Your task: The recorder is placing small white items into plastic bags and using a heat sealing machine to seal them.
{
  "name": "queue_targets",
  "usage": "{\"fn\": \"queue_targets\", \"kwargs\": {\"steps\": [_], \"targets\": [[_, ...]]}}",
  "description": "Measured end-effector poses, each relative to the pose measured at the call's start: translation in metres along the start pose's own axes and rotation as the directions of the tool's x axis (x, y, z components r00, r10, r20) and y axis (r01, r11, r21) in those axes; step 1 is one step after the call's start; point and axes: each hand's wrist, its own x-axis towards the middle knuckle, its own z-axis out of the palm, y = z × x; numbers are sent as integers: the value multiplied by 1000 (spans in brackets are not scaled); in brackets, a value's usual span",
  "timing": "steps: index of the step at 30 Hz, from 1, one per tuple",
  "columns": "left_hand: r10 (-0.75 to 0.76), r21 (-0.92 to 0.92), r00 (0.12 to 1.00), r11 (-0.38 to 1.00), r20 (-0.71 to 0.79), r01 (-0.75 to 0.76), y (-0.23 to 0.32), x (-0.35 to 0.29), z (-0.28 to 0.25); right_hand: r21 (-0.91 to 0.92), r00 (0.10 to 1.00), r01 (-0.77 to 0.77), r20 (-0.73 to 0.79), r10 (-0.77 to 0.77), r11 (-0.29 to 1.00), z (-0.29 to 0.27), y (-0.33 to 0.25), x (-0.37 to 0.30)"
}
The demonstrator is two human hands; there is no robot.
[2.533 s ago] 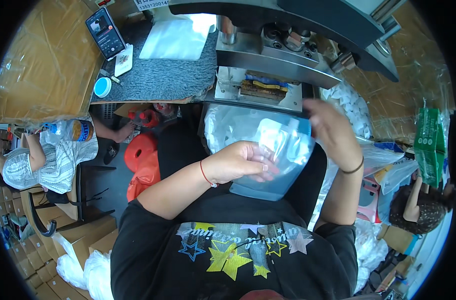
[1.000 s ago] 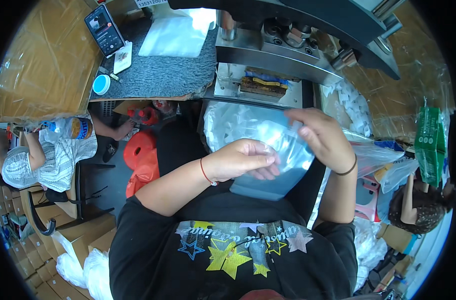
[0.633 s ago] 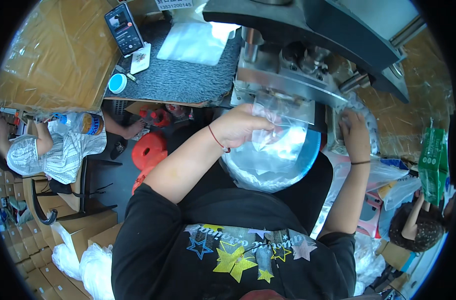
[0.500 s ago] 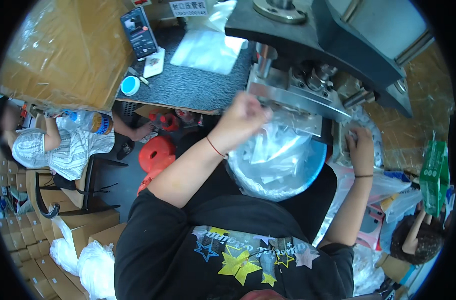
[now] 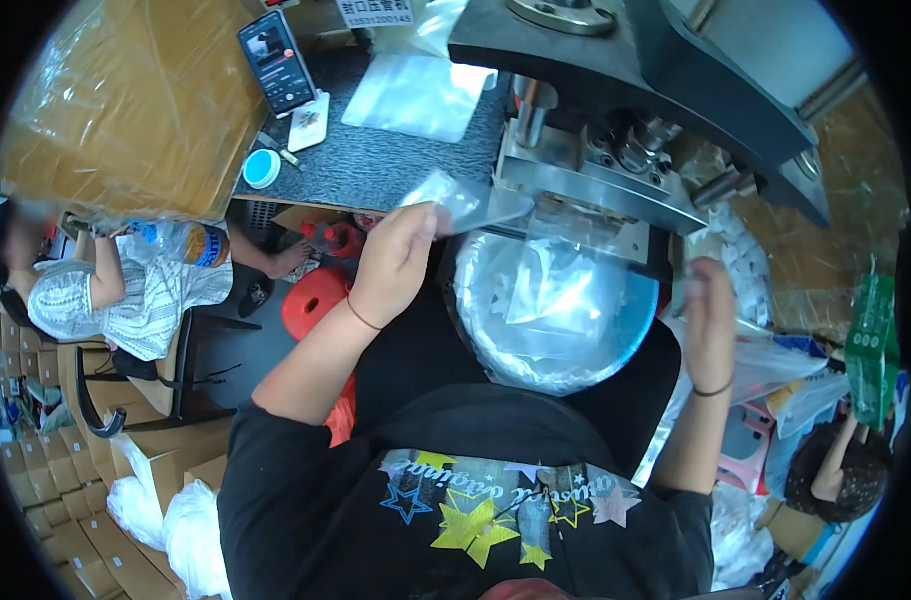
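My left hand (image 5: pixel 400 252) is closed in a pinch on a small clear plastic bag (image 5: pixel 457 203), left of the metal press (image 5: pixel 595 180). The bag reaches toward the press's lower edge. Below the press sits a round basin with a blue inner wall (image 5: pixel 635 318), holding a heap of clear plastic pieces (image 5: pixel 545 295). At the right end of the press my right hand (image 5: pixel 710 315) is raised beside a white bundle (image 5: pixel 740 255). Its fingers are smeared by motion, so whether they hold anything does not show.
A dark textured worktop (image 5: pixel 355 165) bears a phone (image 5: pixel 275 65), a blue-lidded jar (image 5: pixel 261 168) and a flat stack of clear bags (image 5: pixel 415 97). A large taped carton (image 5: pixel 125 110) stands at left. A red stool (image 5: pixel 315 302) is below. Two other people sit nearby.
My left hand has moved left and slightly down from the press front, and a clear bag now shows plainly in it. My right hand has shifted a little toward me and left.
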Motion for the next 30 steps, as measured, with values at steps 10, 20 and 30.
{"fn": "queue_targets", "kwargs": {"steps": [10, 20, 30], "targets": [[-118, -292, 881, 916, 459, 275, 64, -15, 70, 428, 990, 108, 35, -136, 897, 28, -79, 40], [-43, -454, 548, 509, 835, 732, 77, -30, 99, 216, 928, 180, 285, -239, 960, 0, -48, 28], [-49, -400, 467, 441, 883, 803, 77, -26, 100, 76, 936, 198, 281, -211, 977, -13, -24, 32]]}}
